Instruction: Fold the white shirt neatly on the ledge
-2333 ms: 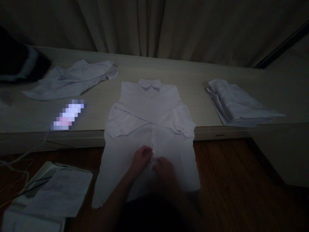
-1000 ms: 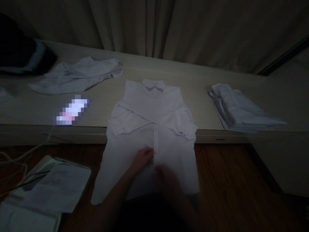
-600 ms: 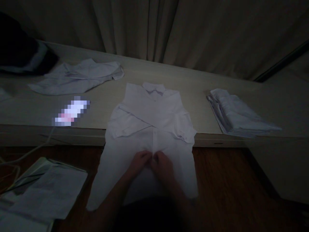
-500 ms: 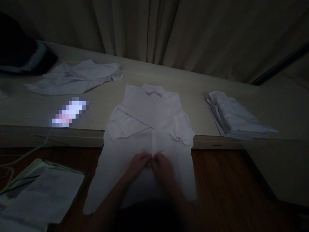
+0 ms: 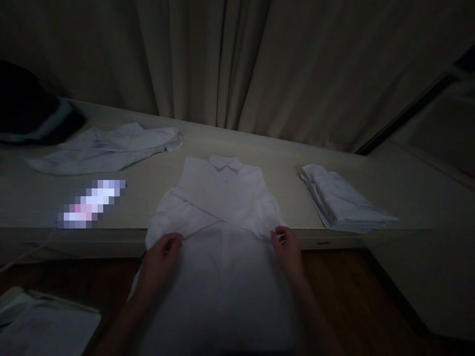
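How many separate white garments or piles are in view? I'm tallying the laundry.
4. A shirt at both hands, a crumpled one far left, a folded stack right, and a pile at the bottom-left; the stack's layers can't be counted.

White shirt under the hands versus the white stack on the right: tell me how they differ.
The shirt under the hands lies spread out, collar away, sleeves crossed over its front; the stack on the right is folded compact. The shirt hangs over the ledge edge; the stack sits wholly on it. The left hand and right hand touch the shirt; the stack is untouched. Both look white.
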The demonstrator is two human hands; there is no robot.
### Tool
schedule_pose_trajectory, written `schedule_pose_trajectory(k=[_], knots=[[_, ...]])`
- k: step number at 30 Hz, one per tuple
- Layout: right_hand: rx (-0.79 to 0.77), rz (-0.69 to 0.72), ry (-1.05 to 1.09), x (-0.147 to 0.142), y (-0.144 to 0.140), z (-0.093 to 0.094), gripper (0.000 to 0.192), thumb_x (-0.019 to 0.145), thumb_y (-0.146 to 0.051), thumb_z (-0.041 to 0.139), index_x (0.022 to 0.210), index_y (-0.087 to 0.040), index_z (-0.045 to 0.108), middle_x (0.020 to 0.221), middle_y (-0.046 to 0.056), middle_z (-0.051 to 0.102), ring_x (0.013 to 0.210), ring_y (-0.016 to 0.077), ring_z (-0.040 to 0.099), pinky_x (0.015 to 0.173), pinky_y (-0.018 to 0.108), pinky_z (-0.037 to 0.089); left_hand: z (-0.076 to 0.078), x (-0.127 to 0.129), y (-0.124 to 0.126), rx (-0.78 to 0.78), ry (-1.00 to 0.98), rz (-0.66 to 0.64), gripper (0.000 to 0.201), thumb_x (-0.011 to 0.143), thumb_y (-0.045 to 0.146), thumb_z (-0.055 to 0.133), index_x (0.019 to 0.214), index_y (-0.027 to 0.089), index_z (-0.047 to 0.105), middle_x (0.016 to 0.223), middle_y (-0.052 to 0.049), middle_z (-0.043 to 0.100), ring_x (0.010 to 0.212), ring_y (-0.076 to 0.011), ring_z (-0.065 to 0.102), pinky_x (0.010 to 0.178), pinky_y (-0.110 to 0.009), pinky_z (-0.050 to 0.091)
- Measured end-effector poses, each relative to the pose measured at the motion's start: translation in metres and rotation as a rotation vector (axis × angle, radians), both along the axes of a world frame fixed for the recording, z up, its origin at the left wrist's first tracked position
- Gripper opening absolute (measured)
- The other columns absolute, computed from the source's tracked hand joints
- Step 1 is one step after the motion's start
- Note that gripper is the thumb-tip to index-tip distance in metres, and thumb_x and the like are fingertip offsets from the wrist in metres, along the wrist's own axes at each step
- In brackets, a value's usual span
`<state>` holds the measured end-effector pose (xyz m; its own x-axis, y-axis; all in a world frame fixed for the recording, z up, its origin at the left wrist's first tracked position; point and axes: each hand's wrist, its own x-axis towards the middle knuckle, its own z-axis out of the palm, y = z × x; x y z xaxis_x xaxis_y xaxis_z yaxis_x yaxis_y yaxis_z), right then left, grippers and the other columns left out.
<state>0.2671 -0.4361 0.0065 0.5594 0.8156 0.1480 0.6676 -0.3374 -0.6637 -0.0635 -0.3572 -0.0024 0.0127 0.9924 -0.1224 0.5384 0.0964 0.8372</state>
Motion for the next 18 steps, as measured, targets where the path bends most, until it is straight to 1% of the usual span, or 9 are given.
schedule_pose_trajectory(k=[2,4,6,7,9,11,13,16,18], knots=[[-0.017,-0.081,-0.106,0.039,0.015,0.001,0.046,0.082,-0.047,0.046,0.111,-0.013,0.057,0.101,0.013,0.062,0.083,0.0218,0.058,0.076,0.034,0.046,0.010,-0.022,0.025,0.031,0.159,0.013,0.051,0.084,0.056,0.038,0.117,0.022,0.057,0.103,-0.008,0.068,0.090,-0.0239,0.064,0.082,-0.036,0.049],[-0.126,-0.082,-0.213,0.063,0.026,0.000,0.048,0.083,-0.046,0.047,0.113,-0.012,0.058,0.105,0.017,0.061,0.091,0.0247,0.058,0.082,0.036,0.044,0.008,-0.037,0.042,0.004,0.342,-0.066,0.061,0.085,0.059,0.031,0.131,0.021,0.048,0.112,-0.012,0.067,0.097,-0.0281,0.063,0.085,-0.042,0.047],[-0.229,-0.045,-0.281,0.072,0.033,-0.002,0.040,0.083,-0.043,0.047,0.105,-0.013,0.062,0.102,0.016,0.061,0.093,0.0254,0.059,0.083,0.036,0.043,0.001,-0.043,0.050,-0.022,0.490,-0.172,0.066,0.087,0.058,0.026,0.136,0.018,0.043,0.124,-0.017,0.061,0.110,-0.0323,0.059,0.092,-0.047,0.044],[-0.253,-0.029,-0.296,0.073,0.034,-0.004,0.035,0.083,-0.040,0.047,0.100,-0.014,0.063,0.100,0.015,0.061,0.091,0.0246,0.059,0.082,0.035,0.042,-0.002,-0.044,0.051,-0.024,0.535,-0.211,0.066,0.088,0.057,0.023,0.137,0.017,0.042,0.130,-0.018,0.057,0.115,-0.0329,0.056,0.094,-0.048,0.043],[-0.263,-0.014,-0.275,0.073,0.033,-0.007,0.026,0.081,-0.035,0.047,0.090,-0.016,0.062,0.091,0.011,0.062,0.084,0.0219,0.059,0.077,0.033,0.042,-0.005,-0.043,0.049,-0.034,0.582,-0.237,0.066,0.088,0.055,0.020,0.138,0.016,0.042,0.134,-0.018,0.054,0.118,-0.0327,0.054,0.096,-0.048,0.042],[-0.226,-0.017,-0.175,0.073,0.029,-0.010,0.020,0.080,-0.034,0.046,0.084,-0.018,0.058,0.078,0.005,0.061,0.074,0.0190,0.057,0.069,0.030,0.041,-0.003,-0.042,0.046,-0.060,0.616,-0.226,0.065,0.088,0.054,0.019,0.139,0.018,0.041,0.134,-0.018,0.054,0.117,-0.0329,0.056,0.095,-0.048,0.044],[-0.127,-0.040,-0.018,0.076,0.026,-0.013,0.019,0.078,-0.038,0.046,0.078,-0.021,0.053,0.068,0.000,0.058,0.066,0.0174,0.055,0.062,0.029,0.040,0.001,-0.042,0.043,-0.089,0.646,-0.232,0.066,0.088,0.054,0.018,0.140,0.019,0.039,0.132,-0.018,0.056,0.115,-0.0337,0.057,0.094,-0.050,0.044],[0.065,-0.095,0.199,0.082,0.021,-0.020,0.025,0.074,-0.047,0.048,0.078,-0.022,0.050,0.066,-0.002,0.056,0.064,0.0171,0.054,0.058,0.028,0.042,0.005,-0.043,0.044,-0.106,0.643,-0.270,0.067,0.088,0.054,0.017,0.142,0.018,0.035,0.130,-0.019,0.057,0.117,-0.0339,0.056,0.095,-0.051,0.042],[0.112,-0.139,0.277,0.085,0.019,-0.026,0.029,0.073,-0.050,0.047,0.082,-0.022,0.049,0.064,-0.003,0.054,0.061,0.0171,0.054,0.056,0.028,0.043,0.008,-0.040,0.047,-0.075,0.647,-0.279,0.068,0.088,0.055,0.017,0.143,0.017,0.033,0.129,-0.020,0.056,0.114,-0.0351,0.056,0.092,-0.051,0.043]])
